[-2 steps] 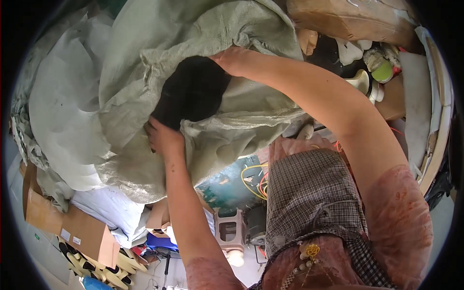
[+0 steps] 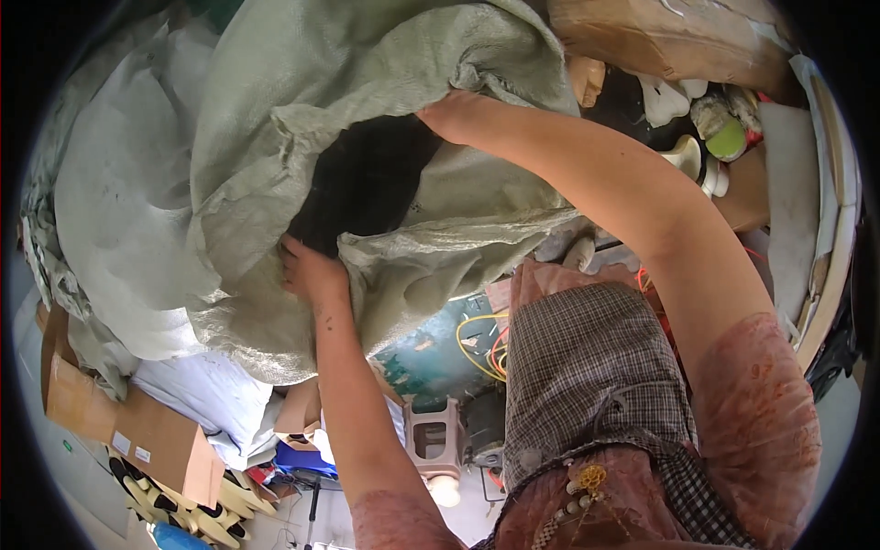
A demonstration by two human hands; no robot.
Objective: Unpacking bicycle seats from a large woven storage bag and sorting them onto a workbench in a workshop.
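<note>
A large pale grey-green woven sack (image 2: 275, 128) gapes open in front of me. A flat black piece that looks like cloth or felt (image 2: 362, 188) lies in its mouth, partly covered by the sack's folded rim. My left hand (image 2: 313, 273) grips the black piece's lower left end, with fingers bent at its edge. At the upper right end of the same piece is my right hand (image 2: 451, 116), closed on its corner. The right fingertips are hidden in the sack opening.
A cardboard box (image 2: 160, 440) stands at the lower left, near several cream and black pieces (image 2: 206, 513). A pinkish plastic stool (image 2: 434, 438) is below the sack. Another brown carton (image 2: 669, 41) sits at the upper right. Yellow cable (image 2: 472, 344) runs under the sack.
The black piece has sunk slightly deeper into the sack, and the rim covers more of its top edge. My right hand has shifted a little to the right.
</note>
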